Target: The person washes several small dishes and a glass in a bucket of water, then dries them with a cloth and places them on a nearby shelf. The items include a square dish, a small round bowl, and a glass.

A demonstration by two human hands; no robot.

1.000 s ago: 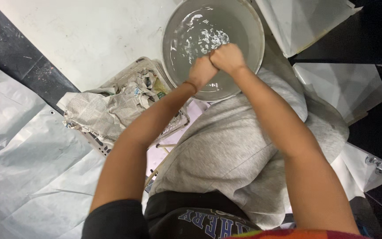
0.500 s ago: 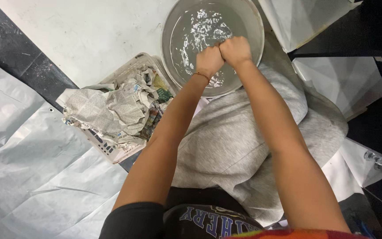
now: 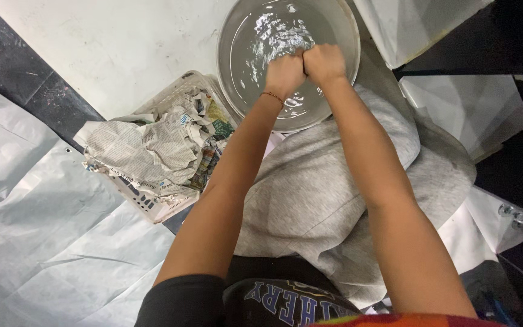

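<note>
A round grey basin [image 3: 236, 72] holding rippling water [image 3: 273, 27] stands on the floor in front of my knees. Over its middle, my left hand [image 3: 284, 72] and my right hand [image 3: 325, 62] are both clenched into fists and pressed knuckle to knuckle, just above or at the water surface. Nothing shows between the fingers; the insides of the fists are hidden. A thin bracelet circles my left wrist. My knees in grey trousers [image 3: 316, 181] sit right below the basin.
A white slotted basket [image 3: 143, 203] full of crumpled newspaper [image 3: 146, 148] stands left of the basin. A white plastic sheet [image 3: 43, 242] covers the floor at left, past a dark strip [image 3: 25, 79]. More white sheets [image 3: 455, 97] lie at right.
Both fists have stayed together and moved from the basin's near rim towards its middle. The water keeps rippling.
</note>
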